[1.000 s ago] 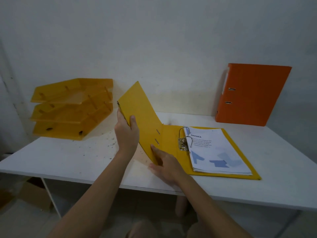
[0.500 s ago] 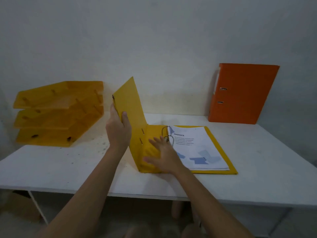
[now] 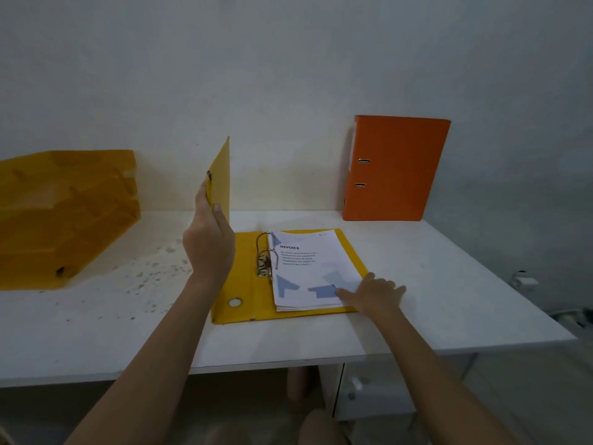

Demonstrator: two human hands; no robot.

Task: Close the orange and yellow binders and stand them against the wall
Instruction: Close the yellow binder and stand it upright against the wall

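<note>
Pinching the stiff cover of the yellow binder (image 3: 288, 311), the left hand (image 3: 208, 248) is holding it upright mid-desk. The right hand (image 3: 373, 295) is lying open and flat on the smooth paper (image 3: 308, 268). The orange binder (image 3: 396, 168) is standing closed against the wall (image 3: 288, 75) at the desk's (image 3: 449, 284) back edge.

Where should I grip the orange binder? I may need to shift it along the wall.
Grip the orange binder by its top edge from above. It stands upright and closed against the wall, so the back is blocked, while the top and front are open.
</note>
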